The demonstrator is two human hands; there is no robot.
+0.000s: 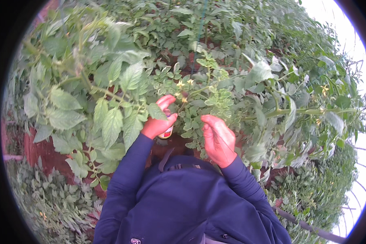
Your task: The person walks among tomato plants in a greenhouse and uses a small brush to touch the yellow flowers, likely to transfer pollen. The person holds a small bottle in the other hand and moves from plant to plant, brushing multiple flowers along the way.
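Note:
My left hand (161, 120) is closed around a small jar (167, 131) with a coloured label, partly hidden by the palm and a leaf. Just beyond its fingers are yellow tomato flowers (180, 84) and a small dark, blurred thing (185, 95) that I cannot make out. My right hand (217, 138) is raised to the right of the jar, its thumb and fingers drawn together beside a tomato shoot with curled pale leaves (220, 102). Whether something thin sits between those fingertips cannot be told.
Leafy tomato plants (109, 119) crowd both sides, with a thick stem (308, 111) reaching in from the right. A thin string (198, 39) runs down among the leaves ahead. Reddish soil (45, 152) shows at left, and a dark pipe (308, 227) lies at lower right.

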